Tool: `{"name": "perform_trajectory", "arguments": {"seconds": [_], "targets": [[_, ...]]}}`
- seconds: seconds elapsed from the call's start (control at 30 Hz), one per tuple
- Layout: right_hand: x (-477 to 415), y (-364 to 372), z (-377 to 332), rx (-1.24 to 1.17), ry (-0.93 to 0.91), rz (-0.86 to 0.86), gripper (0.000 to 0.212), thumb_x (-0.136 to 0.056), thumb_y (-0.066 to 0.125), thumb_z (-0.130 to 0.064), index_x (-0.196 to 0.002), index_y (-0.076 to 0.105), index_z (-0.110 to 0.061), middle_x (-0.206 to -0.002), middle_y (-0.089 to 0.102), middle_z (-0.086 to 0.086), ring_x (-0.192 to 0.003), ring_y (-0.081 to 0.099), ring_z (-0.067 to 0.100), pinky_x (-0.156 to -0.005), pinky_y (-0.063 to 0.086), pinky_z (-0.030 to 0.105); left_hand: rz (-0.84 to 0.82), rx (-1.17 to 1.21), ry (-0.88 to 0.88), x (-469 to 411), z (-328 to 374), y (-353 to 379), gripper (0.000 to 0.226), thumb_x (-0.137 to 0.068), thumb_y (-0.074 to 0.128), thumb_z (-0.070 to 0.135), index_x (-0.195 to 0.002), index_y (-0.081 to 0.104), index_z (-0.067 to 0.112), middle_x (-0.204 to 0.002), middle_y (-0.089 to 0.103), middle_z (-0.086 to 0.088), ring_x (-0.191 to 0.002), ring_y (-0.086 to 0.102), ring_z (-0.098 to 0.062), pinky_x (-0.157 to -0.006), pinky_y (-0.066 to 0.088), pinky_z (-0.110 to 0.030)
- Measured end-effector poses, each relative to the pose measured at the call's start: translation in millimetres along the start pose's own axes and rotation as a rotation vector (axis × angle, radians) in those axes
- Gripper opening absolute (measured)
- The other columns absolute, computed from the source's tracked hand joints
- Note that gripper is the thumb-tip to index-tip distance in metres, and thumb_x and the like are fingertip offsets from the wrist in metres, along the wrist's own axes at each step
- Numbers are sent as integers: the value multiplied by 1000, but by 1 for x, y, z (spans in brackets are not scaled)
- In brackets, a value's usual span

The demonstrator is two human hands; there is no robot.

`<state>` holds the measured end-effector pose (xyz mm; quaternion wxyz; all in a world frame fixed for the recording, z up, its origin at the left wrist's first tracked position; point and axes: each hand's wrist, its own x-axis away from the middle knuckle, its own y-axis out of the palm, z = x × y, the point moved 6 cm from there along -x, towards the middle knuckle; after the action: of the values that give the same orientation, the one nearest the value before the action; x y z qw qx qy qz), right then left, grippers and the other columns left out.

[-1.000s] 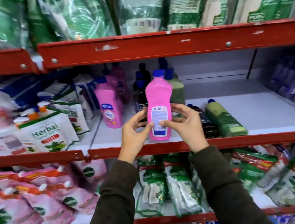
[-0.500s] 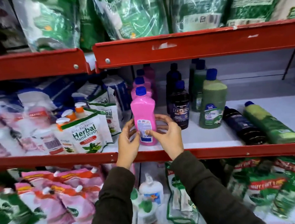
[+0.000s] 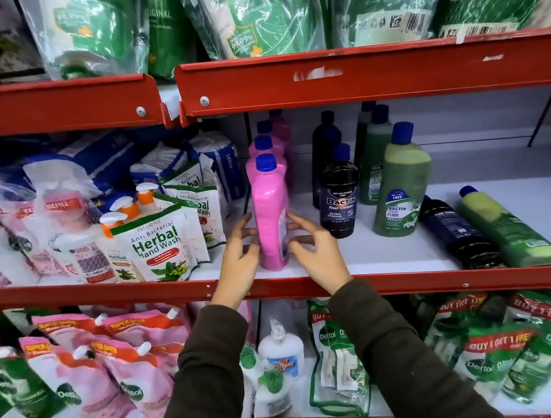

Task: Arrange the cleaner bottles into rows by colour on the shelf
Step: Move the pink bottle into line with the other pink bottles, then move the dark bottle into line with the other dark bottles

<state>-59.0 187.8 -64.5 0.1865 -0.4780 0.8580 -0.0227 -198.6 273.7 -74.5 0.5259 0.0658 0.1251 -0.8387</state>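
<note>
Head view: left hand (image 3: 239, 264) and right hand (image 3: 317, 255) flank a pink bottle (image 3: 271, 216), fingers spread and loosely touching its sides, not clasped. The pink bottle stands upright at the front edge of the white shelf (image 3: 359, 261), more pink bottles behind it. Right of it stand a black bottle (image 3: 340, 198) and green bottle (image 3: 398, 188); farther right, two bottles lie flat

head | faces shelf (image 3: 393, 264) front-on, angled down | close
</note>
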Motion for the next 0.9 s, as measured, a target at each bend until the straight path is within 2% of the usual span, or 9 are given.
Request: {"name": "perform_trajectory", "arguments": {"seconds": [0.07,0.13,0.23,0.37,0.5,0.6,0.73,0.8,0.9], "targets": [[1,8,-1,-23,14,-107,63,-84,71,-2,-143,51,-14,-131,65,5,-118,65,16,-101,54,26,-62,-48,-1,-1,0,2,55,-99,45,1,-149,36,20,-150,43,0,-128,48,-6,-92,43,-2],[3,13,0,-52,51,-182,70,-78,78,0,-139,45,-11,-128,65,4,-116,66,12,-103,52,24,-105,-35,23,-2,2,3,56,-99,46,0,-150,33,17,-152,36,3,-128,41,2,-86,37,6],[1,13,1,-26,55,-217,56,-83,74,1,-129,43,-2,-121,65,3,-108,65,0,-106,51,25,-112,48,8,-1,2,3,53,-95,53,-3,-141,37,20,-146,46,-4,-132,46,-7,-98,42,-8],[-2,11,-2,49,41,-210,53,-91,65,0,-139,45,-1,-137,56,20,-126,58,27,-106,49,28,17,72,1,3,-1,-3,54,-86,69,1,-126,40,23,-127,57,-1,-122,58,-19,-94,52,-16],[-1,12,-4,70,48,-201,58,-92,64,-1,-146,43,-5,-139,54,20,-126,58,28,-105,50,28,63,15,7,6,4,-2,55,-84,72,3,-126,40,19,-129,56,-5,-124,58,-24,-105,50,-36],[7,3,-9,-15,20,-125,61,-88,69,-2,-143,46,-16,-131,62,9,-117,61,18,-93,50,14,135,-19,53,13,12,-3,63,-82,74,3,-131,38,18,-136,50,-6,-128,53,-18,-112,45,-36],[26,-46,-8,-131,-48,129,46,-89,68,-3,-127,57,-26,-124,62,-2,-110,62,11,-90,53,16,432,-77,238,43,30,1,56,-79,75,15,-126,46,21,-129,52,-2,-116,55,-5,-97,45,-13],[35,-85,-8,-82,-104,255,41,-89,67,-5,-125,61,-23,-123,64,1,-107,64,11,-92,54,20,507,-101,348,55,45,22,41,-81,70,13,-119,52,19,-118,56,-3,-101,60,-12,-87,49,-17],[48,-146,-9,65,-142,408,38,-90,63,-6,-124,63,-22,-119,66,2,-103,65,14,-92,52,23,424,-114,412,57,67,77,27,-85,66,9,-110,58,17,-104,60,-5,-81,58,-21,-75,50,-26]]}}
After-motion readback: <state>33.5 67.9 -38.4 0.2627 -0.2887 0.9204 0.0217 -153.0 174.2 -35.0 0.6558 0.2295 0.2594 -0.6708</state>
